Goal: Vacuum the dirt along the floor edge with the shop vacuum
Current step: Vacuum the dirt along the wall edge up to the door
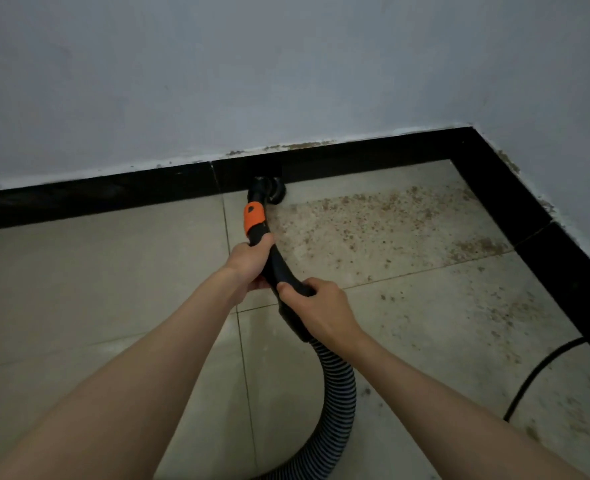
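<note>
The black vacuum nozzle is pressed against the black baseboard; brown dirt is scattered on the floor tiles to its right; the curved handle is gripped by left hand and right hand, fingers curled round it; the ribbed hose trails behind.

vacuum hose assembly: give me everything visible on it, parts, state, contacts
The vacuum hose assembly is black, seemingly plastic: a curved rigid handle tube with an orange collar near its front, ending in a round brush nozzle set on the floor tile against the black baseboard. Behind it, a ribbed flexible hose loops down out of frame. The left hand grips the tube just below the collar; the right hand grips it further back. Brown dirt lies right of the nozzle.
</note>
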`<state>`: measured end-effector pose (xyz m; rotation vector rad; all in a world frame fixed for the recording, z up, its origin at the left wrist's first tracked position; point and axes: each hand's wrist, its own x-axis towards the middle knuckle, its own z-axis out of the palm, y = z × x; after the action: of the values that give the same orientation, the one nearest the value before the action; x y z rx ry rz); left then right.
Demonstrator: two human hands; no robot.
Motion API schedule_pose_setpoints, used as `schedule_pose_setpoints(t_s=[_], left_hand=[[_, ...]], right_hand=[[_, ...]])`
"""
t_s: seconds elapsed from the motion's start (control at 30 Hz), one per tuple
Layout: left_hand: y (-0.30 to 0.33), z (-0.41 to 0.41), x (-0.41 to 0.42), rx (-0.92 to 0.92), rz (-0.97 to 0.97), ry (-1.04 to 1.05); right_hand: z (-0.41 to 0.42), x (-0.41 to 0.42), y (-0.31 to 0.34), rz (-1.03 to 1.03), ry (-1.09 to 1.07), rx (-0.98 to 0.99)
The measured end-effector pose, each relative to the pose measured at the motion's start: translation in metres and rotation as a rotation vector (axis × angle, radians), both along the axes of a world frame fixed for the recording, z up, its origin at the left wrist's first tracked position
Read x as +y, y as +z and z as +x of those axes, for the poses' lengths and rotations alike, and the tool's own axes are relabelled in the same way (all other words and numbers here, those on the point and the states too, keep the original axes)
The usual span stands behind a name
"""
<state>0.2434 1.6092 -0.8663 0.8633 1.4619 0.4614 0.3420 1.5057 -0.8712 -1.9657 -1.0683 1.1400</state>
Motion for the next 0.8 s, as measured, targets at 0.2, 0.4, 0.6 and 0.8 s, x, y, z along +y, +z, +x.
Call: schedule_pose_setpoints(t_s=[0.2, 0.4, 0.6, 0.8], left_hand=[[-0.002, -0.035, -0.021, -0.018, -0.009, 0.084], [0.003, -0.028, -0.039, -0.040, -0.002, 0.066], [0.005, -0.015, -0.045, 0.045, 0.043, 0.036], [0.004, 0.001, -0.044, 0.047, 0.055, 0.031]], right_hand=[[-0.026, -0.009, 0.005, -0.035, 0.110, -0.033], [-0.020, -0.023, 0.014, -0.050, 0.117, -0.014], [-0.012, -0.029, 0.017, -0.055, 0.100, 0.014], [0.004, -0.030, 0.021, -0.055, 0.075, 0.014]])
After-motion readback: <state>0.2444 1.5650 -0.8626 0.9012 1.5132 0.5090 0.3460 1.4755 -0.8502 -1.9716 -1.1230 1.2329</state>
